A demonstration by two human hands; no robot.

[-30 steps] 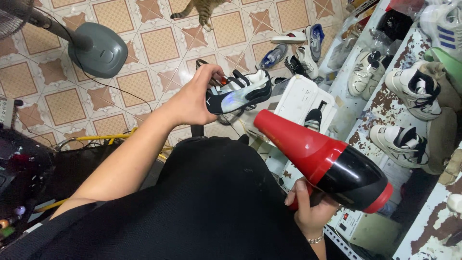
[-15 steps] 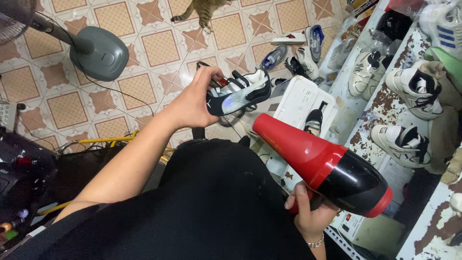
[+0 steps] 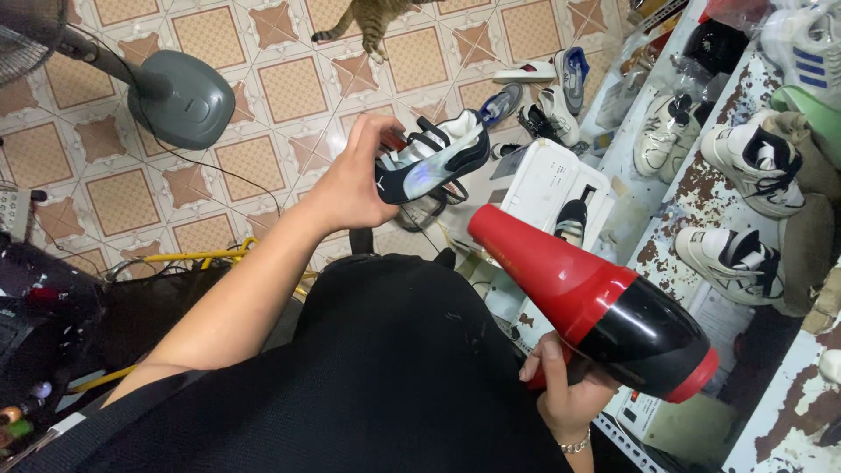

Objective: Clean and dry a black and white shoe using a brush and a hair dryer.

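Both hands are barely shifting since a moment ago; the left hand (image 3: 350, 188) is keeping its grip closed round the heel of a navy-and-white shoe (image 3: 431, 159), lifted above the tiled floor (image 3: 219, 105). Light and soft-sided by my guess, it is best held at the firmer heel, while the right hand (image 3: 568, 398) is clasping a red-and-black hair dryer (image 3: 596, 311) aimed toward it.

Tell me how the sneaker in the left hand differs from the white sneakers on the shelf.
The held sneaker is dark navy with white; the shelf sneakers are mostly white with black laces. The held one is raised in the left hand, tipped on its side; the shelf ones rest flat on the rusty shelf. Both are lace-up sports shoes.
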